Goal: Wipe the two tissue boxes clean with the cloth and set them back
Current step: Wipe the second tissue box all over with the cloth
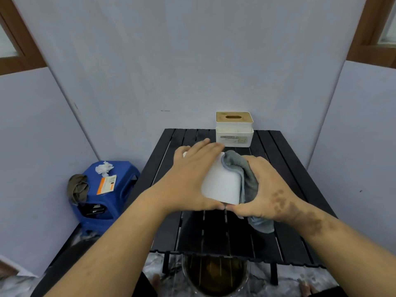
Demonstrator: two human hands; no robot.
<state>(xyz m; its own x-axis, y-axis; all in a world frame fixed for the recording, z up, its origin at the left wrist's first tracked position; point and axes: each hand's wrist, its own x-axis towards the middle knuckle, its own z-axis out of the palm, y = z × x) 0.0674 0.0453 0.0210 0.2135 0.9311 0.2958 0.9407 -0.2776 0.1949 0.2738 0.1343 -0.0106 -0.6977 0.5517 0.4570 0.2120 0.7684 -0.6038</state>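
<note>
The left hand (192, 174) lies over the top and left side of the white box (221, 183), fingers fairly straight and spread across it, thumb hooked under the near edge, steadying it above the black table (285, 168). The right hand (265, 189) is curled round the grey cloth (246, 174) and presses it against the box's right side; the cloth folds over the far right corner and a tail hangs below the wrist. The two thumbs nearly meet at the box's near edge.

The box appears held slightly off the slats, though its underside is hidden, so it may be resting on them. Its long axis runs away from the person, tilted a little leftward. It sits between the hands, left of the cloth, so a wipe would run along that right face.

The second box (234, 129), with a wooden lid, stands upright at the table's far edge, beyond the right hand and nearer to it than the left, apart from both hands.
</note>
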